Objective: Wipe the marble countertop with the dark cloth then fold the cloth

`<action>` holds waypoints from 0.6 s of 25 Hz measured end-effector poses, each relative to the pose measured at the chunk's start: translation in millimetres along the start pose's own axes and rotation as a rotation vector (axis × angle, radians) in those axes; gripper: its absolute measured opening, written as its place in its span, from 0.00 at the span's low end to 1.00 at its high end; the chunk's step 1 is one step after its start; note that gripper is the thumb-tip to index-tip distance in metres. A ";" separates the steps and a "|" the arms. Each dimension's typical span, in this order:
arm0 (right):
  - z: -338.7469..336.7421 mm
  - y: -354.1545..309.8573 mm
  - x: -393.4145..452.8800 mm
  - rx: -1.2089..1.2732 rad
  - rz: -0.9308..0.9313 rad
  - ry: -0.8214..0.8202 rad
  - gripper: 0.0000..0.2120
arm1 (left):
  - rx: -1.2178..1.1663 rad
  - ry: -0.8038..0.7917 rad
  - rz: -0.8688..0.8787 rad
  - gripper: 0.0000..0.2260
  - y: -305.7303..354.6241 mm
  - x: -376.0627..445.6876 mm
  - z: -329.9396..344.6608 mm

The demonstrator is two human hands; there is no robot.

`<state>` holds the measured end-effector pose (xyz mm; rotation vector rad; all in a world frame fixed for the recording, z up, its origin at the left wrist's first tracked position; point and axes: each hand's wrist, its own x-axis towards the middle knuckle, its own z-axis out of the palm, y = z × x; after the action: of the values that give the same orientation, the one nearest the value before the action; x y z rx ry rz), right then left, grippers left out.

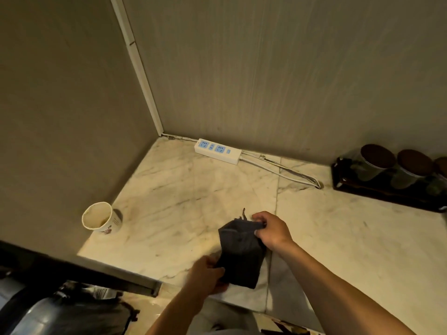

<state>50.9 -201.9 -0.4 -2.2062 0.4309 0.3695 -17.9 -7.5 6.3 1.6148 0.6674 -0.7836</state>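
Clearly the dark cloth (240, 253) is soft, light, floppy: the left hand (207, 274) pinches its near edge, the right hand (271, 229) its far corner, best grips for folding.

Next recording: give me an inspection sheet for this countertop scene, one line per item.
Surface: marble countertop, veined, with a seam right of the cloth.
Job's things: dark cloth, bunched and partly folded, loose thread at its far end.
Clutter: paper cup at the left edge; dark tray with jars at right.
Grips: left hand holds the cloth's near end; right hand pinches its far end.
Cables: white power strip by the wall, its cord running right.
Surroundings: grey walls meeting in a corner.
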 end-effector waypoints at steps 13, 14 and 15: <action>-6.0 19.9 -11.5 -0.163 -0.040 0.107 0.12 | 0.728 0.121 0.202 0.04 -2.2 5.7 -2.3; -11.5 20.1 -16.9 -0.158 -0.049 0.114 0.12 | 0.772 0.146 0.223 0.06 -0.4 4.9 -1.4; -14.8 24.3 -21.2 -0.152 -0.076 0.127 0.12 | 0.801 0.170 0.254 0.08 1.1 4.8 -1.5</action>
<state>23.3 -224.1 0.4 -2.3954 0.3963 0.2284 -13.9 -6.1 3.3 2.4576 0.2470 -0.7729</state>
